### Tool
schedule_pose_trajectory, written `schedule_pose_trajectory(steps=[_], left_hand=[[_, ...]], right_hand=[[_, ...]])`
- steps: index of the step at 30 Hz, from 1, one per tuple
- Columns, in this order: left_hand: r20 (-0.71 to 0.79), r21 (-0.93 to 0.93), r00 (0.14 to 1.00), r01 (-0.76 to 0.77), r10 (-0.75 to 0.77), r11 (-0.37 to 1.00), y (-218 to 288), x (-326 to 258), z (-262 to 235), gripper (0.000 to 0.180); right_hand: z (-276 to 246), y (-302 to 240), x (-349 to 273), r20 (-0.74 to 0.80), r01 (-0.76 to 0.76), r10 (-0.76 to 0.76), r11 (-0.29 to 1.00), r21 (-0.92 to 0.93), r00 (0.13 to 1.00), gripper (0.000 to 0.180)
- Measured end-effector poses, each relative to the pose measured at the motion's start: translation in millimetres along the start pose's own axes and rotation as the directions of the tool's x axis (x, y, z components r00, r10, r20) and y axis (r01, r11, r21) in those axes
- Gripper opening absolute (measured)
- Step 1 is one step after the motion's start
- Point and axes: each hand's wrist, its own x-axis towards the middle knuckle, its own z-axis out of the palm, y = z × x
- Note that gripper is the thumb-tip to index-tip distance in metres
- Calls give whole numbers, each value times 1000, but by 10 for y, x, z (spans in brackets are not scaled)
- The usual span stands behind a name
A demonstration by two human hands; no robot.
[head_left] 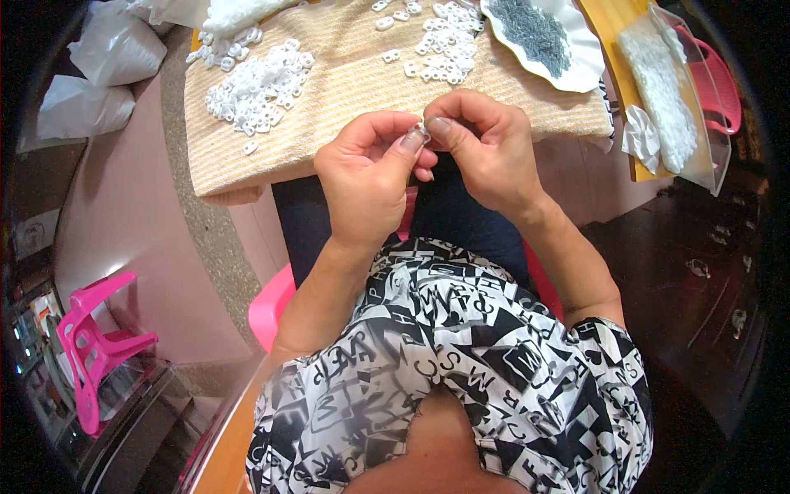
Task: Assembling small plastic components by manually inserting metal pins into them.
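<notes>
Above the near edge of the cloth-covered table (346,99), my two hands meet. My left hand (366,169) pinches a small white plastic piece (422,130) between thumb and finger. From the other side, my right hand (490,148) closes its thumb and forefinger on the same piece. Fingertips cover most of it, and whether a tiny pin is also there I cannot tell. A heap of small white plastic pieces with holes (259,86) lies left of my hands. Beyond them spreads a second, looser group of white pieces (444,49). Thin grey pins (531,37) fill a white scalloped plate (583,70) at the far right.
A clear bag of white pieces (658,95) and crumpled white paper (640,140) rest on a wooden surface at right, by a pink basket (720,86). White bags (115,49) stand at far left. A pink stool (99,346) is on the left.
</notes>
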Motion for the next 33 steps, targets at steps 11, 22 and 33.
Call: schedule_pose_trajectory(steps=[11, 22, 33], left_hand=[[-3, -179, 1000, 11, -12, 984, 6, 107, -84, 11], [-105, -309, 994, -15, -19, 951, 122, 302, -385, 13], [-71, -329, 997, -5, -19, 944, 143, 316, -420, 13]], right_hand=[[-13, -20, 92, 45, -163, 158, 972, 170, 986, 10], [-201, 277, 1270, 214, 350, -334, 428, -834, 918, 16], [-131, 309, 1417, 375, 444, -248, 345, -827, 893, 13]])
